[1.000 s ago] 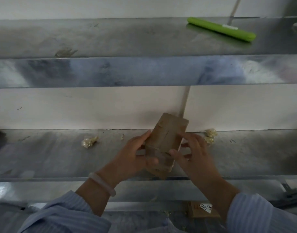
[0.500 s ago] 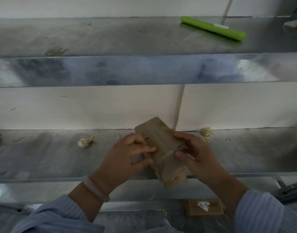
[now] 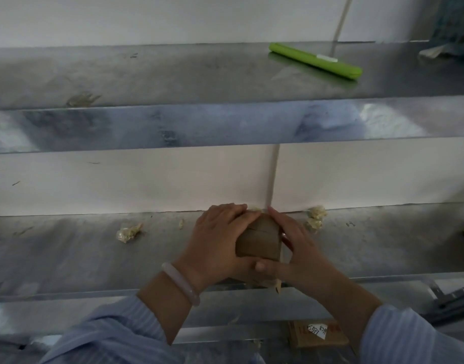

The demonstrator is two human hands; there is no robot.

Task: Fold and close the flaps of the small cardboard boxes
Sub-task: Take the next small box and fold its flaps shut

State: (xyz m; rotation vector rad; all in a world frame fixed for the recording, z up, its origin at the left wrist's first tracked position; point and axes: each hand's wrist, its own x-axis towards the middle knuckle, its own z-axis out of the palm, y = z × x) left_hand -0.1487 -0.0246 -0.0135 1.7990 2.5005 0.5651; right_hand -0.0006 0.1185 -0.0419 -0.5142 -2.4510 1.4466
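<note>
Lower shelf [image 3: 68, 258]: a steel surface runs across the middle of the frame, right in front of you.
Left scrap [image 3: 128, 232]: a crumpled bit of pale wrap lies on that shelf at centre left, well apart from your hands.
Left sleeve [image 3: 107, 334]: your striped blue cuff fills the lower left corner.
Bracelet [image 3: 181, 283]: a pale bangle sits on your left wrist, just above the cuff.
Left hand [image 3: 217, 237]: you grip the box's left side, with your fingers curled over its far top corner and your palm against its flank.
Cardboard box [image 3: 259, 237]: the small brown box sits at the centre of the frame between your two hands. A seam line crosses its upper face. Whether it rests on the shelf or hangs just above it, you cannot tell.
Right hand [image 3: 296, 248]: you clasp the box's right side. Your fingers lie along its edge towards the back wall and your thumb presses its near edge.
Right scraps [image 3: 316, 216]: more crumpled pale wrap lies against the wall, just beyond your right hand.
Labelled card [image 3: 317, 333]: a brown piece with a white handwritten tag lies low in the frame, below the shelf edge.
Green tool [image 3: 316, 60]: a long bright green object lies at an angle on the upper shelf [image 3: 173, 74], in the upper right of the frame.
Right sleeve [image 3: 409, 337]: the matching striped cuff fills the lower right corner.
</note>
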